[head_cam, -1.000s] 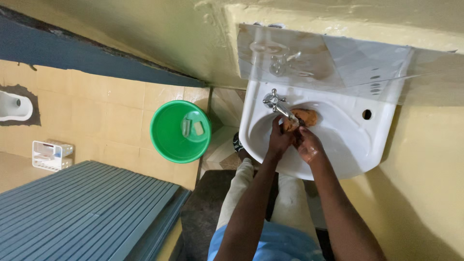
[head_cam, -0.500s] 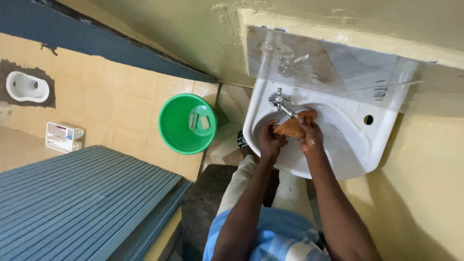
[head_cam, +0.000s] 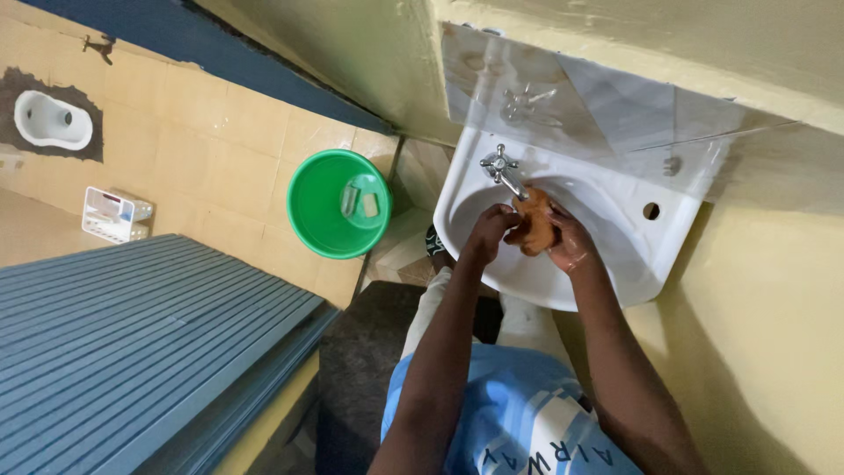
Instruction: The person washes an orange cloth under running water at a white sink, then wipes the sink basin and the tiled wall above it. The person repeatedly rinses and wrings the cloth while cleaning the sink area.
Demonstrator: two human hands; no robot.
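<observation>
An orange-brown cloth (head_cam: 534,224) is bunched between both my hands over the bowl of a white wall sink (head_cam: 615,255). My left hand (head_cam: 489,230) grips its left side and my right hand (head_cam: 569,242) grips its right side. The cloth sits just under the spout of a chrome tap (head_cam: 501,169) at the sink's back left. Whether water is running I cannot tell.
A green plastic basin (head_cam: 338,215) with a small clear jug and a pale block in it stands on the tiled floor left of the sink. A blue ribbed door panel (head_cam: 132,334) fills the lower left. A white caddy (head_cam: 114,214) and a floor toilet (head_cam: 51,121) lie far left.
The cloth went from lying under the tap to being lifted and bunched between both hands. The view tilted and shifted, showing more of my blue shirt.
</observation>
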